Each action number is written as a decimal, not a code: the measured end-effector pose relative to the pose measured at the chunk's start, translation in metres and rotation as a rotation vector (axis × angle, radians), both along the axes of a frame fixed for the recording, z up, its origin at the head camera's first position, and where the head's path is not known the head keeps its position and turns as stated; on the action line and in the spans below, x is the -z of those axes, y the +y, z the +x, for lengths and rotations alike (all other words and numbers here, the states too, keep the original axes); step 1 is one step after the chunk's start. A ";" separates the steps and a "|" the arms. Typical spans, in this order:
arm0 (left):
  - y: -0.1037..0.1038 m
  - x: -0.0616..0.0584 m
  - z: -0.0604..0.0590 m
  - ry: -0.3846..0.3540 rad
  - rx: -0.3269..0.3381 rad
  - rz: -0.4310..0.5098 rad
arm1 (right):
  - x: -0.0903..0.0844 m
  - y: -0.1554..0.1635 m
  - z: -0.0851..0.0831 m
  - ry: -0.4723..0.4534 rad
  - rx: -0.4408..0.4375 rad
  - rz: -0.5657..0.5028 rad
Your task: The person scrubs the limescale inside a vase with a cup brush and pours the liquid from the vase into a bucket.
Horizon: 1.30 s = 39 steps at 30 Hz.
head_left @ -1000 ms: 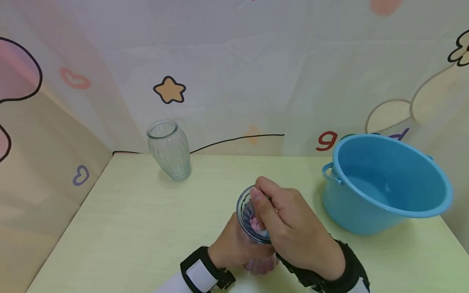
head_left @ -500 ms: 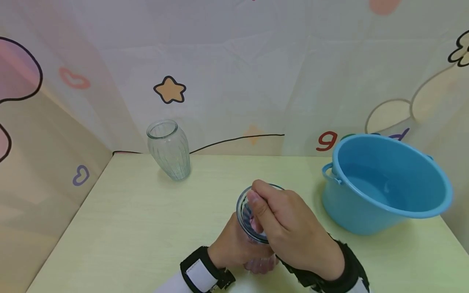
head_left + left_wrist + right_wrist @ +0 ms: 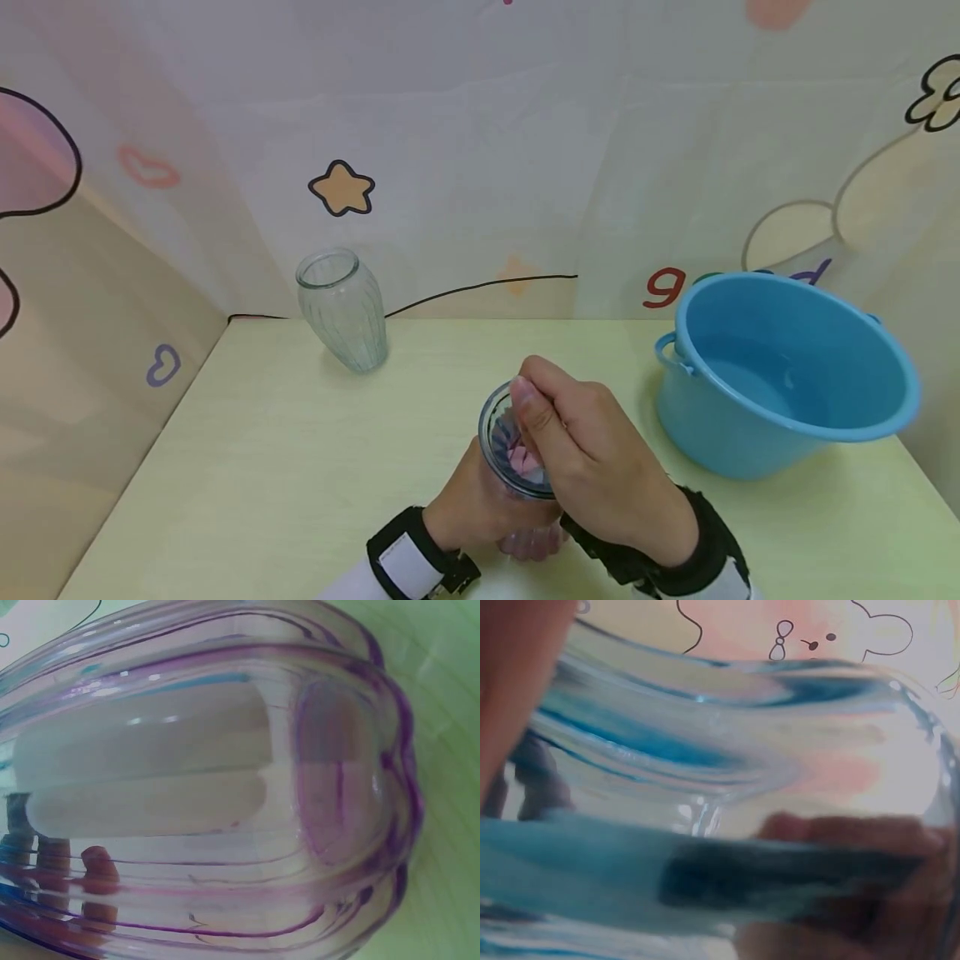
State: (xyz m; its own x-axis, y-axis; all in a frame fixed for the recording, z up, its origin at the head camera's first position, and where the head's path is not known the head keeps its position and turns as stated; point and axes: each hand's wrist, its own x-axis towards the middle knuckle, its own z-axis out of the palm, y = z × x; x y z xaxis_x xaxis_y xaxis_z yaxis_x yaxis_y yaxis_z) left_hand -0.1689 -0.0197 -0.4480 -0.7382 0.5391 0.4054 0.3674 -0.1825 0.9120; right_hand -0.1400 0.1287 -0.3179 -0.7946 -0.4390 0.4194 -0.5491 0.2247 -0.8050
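Observation:
My left hand point(image 3: 491, 500) grips the side of a ribbed glass vase point(image 3: 495, 467), tilted with its mouth up. In the left wrist view the vase point(image 3: 337, 885) has purple-tinted edges and a scalloped base. My right hand point(image 3: 592, 458) is at the mouth, fingers curled and thumb against the index finger. Just below those fingers, inside the vase, shows a crumpled pink cloth-like thing point(image 3: 522, 459); my right hand appears to hold it, though most of the grip is hidden. The vase wall point(image 3: 840, 787) fills the right wrist view, blurred.
A second clear ribbed glass vase point(image 3: 345, 312) stands at the back left of the pale table point(image 3: 300, 467). A blue plastic bucket point(image 3: 757, 400) stands at the right. Behind the table hangs a printed cloth backdrop point(image 3: 465, 167).
My right hand dips and shifts slightly at the vase's mouth, then comes back up, baring more of the pink thing. My left hand keeps its hold. The head view turns slightly.

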 end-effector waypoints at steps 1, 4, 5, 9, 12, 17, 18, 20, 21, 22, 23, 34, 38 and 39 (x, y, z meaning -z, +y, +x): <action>0.000 0.000 0.000 0.000 0.000 0.005 | 0.000 0.000 0.000 0.009 -0.003 -0.021; 0.000 0.000 0.001 -0.013 0.004 0.021 | 0.001 -0.002 -0.001 0.044 -0.006 -0.096; 0.000 0.000 0.001 -0.024 0.003 0.024 | 0.001 -0.002 -0.001 0.059 -0.008 -0.124; -0.001 0.000 0.002 -0.062 -0.002 0.040 | 0.002 -0.003 -0.001 0.131 -0.012 -0.247; -0.001 0.000 0.003 -0.069 -0.030 0.031 | 0.002 -0.002 0.000 0.171 -0.039 -0.346; -0.001 0.002 0.004 -0.063 -0.082 -0.012 | 0.007 0.004 0.002 0.229 -0.116 -0.487; -0.001 0.002 0.003 -0.061 -0.085 -0.016 | 0.008 0.005 0.002 0.246 -0.137 -0.509; -0.001 0.002 0.003 -0.055 -0.085 -0.014 | 0.010 0.006 0.002 0.275 -0.182 -0.548; -0.001 0.003 0.002 -0.047 -0.085 -0.015 | 0.011 0.007 0.003 0.290 -0.204 -0.567; -0.001 0.003 0.002 -0.044 -0.085 -0.014 | 0.011 0.007 0.003 0.302 -0.224 -0.586; -0.002 0.003 0.002 -0.041 -0.083 -0.011 | 0.012 0.007 0.003 0.309 -0.240 -0.605; -0.001 0.000 0.001 -0.043 -0.047 -0.010 | 0.008 0.004 -0.007 0.355 -0.116 -0.452; -0.002 -0.001 0.001 -0.044 -0.064 -0.039 | 0.005 0.004 -0.013 0.365 -0.056 -0.413; -0.002 -0.001 0.001 -0.047 -0.070 -0.048 | 0.005 0.005 -0.013 0.365 -0.050 -0.409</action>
State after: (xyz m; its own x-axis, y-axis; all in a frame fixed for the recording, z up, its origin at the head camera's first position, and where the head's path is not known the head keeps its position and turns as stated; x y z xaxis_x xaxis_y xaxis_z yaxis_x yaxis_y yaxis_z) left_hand -0.1680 -0.0220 -0.4474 -0.7928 0.5033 0.3437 0.3340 -0.1130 0.9358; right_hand -0.1533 0.1334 -0.3227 -0.5478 -0.2158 0.8083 -0.8110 -0.0999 -0.5764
